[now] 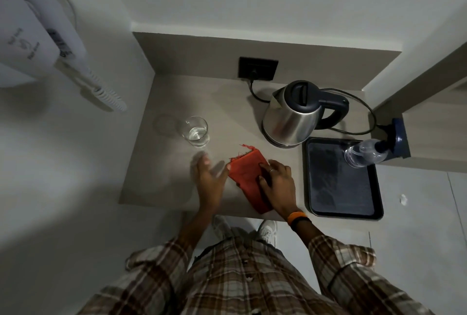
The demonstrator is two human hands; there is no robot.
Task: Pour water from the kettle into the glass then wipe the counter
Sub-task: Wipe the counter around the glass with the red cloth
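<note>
A folded cloth [249, 178] is orange-red with frayed threads at one corner. The surface [177, 163] beneath it is a pale beige-grey. A kettle [290, 117] has a shiny silver steel body with a dark navy-black lid and handle, and a black cord [364, 105]. A glass [195, 130] is clear and colourless. A tray [341, 211] is black with a dull dark-grey inside. A bottle [361, 153] is clear plastic with a dark blue cap. A wall socket [257, 68] is black. The walls are pale grey-white. A wall-mounted hair dryer [32, 37] is white with a white coiled cord. The sleeves [353, 269] and shirt carry a brown, cream and grey plaid pattern. A wristband [295, 215] is orange. The shoes [267, 228] are white.
</note>
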